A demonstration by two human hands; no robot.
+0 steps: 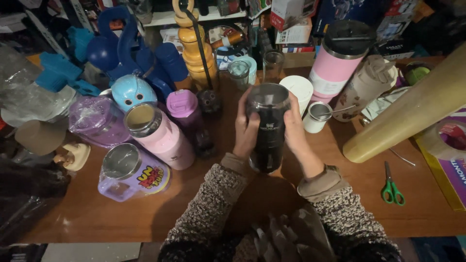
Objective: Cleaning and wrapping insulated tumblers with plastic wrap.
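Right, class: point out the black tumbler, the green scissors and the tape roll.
black tumbler (266,133): head view, mid body between both hands.
green scissors (392,192): head view, handles.
tape roll (444,141): head view, outer ring.

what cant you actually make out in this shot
All in the head view:
- Black tumbler: its sides are covered by the left hand and right hand; the inside is too dark to see.
- Large pink tumbler: its base is hidden behind the white cup.
- Tape roll: cut off by the right edge.
- Shelf boxes: dim, cut off by the top edge.
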